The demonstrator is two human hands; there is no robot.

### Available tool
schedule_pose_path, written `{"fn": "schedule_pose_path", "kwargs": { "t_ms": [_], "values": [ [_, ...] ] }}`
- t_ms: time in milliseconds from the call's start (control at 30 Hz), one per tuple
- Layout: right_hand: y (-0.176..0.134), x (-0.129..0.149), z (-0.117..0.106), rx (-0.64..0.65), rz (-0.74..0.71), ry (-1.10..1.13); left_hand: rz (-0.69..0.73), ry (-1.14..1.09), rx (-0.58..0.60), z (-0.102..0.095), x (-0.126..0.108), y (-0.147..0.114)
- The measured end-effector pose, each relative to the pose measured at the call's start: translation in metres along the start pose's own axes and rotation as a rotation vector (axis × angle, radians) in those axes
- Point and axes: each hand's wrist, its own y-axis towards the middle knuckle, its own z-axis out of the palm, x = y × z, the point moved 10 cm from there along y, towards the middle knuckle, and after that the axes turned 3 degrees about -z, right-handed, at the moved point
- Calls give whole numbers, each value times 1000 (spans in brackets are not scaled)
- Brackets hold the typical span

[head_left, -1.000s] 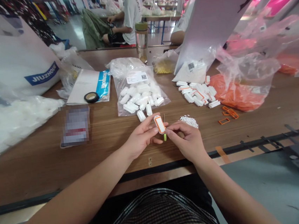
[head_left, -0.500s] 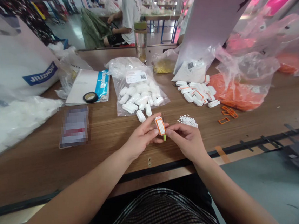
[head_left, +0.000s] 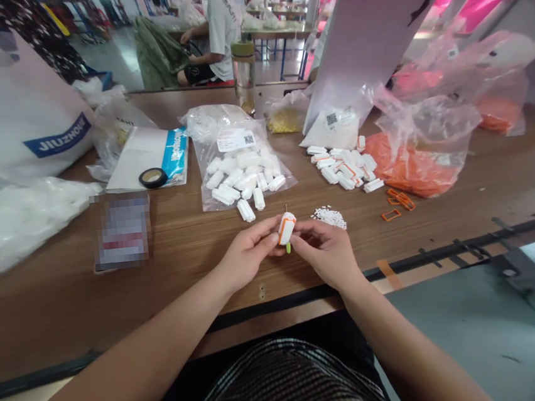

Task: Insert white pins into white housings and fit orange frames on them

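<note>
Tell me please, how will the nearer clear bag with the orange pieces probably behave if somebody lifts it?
The bag would probably sag, since its thin plastic looks crumpled. Its weight likely hangs low, as orange pieces fill the bottom. Some might spill: loose orange frames lie just beside it.

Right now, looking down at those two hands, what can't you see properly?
All in the head view:
Left hand: some fingers, hidden behind the small white block with an orange band.
Green-handled tool with a thin metal shaft: its middle, hidden by that block.
Right hand: some fingertips, hidden by the block or the hand itself.
Heap of tiny white pieces: too small to count.
Big white bag with a blue label: cut off by the left edge.
</note>
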Motion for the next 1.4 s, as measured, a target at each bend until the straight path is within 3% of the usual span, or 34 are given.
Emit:
{"fn": "schedule_pose_path", "kwargs": {
  "t_ms": [367,667,933,1100,1400],
  "values": [
    [0,-6,0,11,80,52,76,199,39,13,-9,-7],
    [2,-2,-1,16,104,130,119,458,46,13,-19,-8],
    [1,-15,1,74,188,190,-47,103,26,8,-3,-5],
    [2,-13,5,91,164,202,-67,62,-9,4,-3,-4],
    [2,-14,3,60,186,206,-92,87,35,10,-3,-6]
  ]
}}
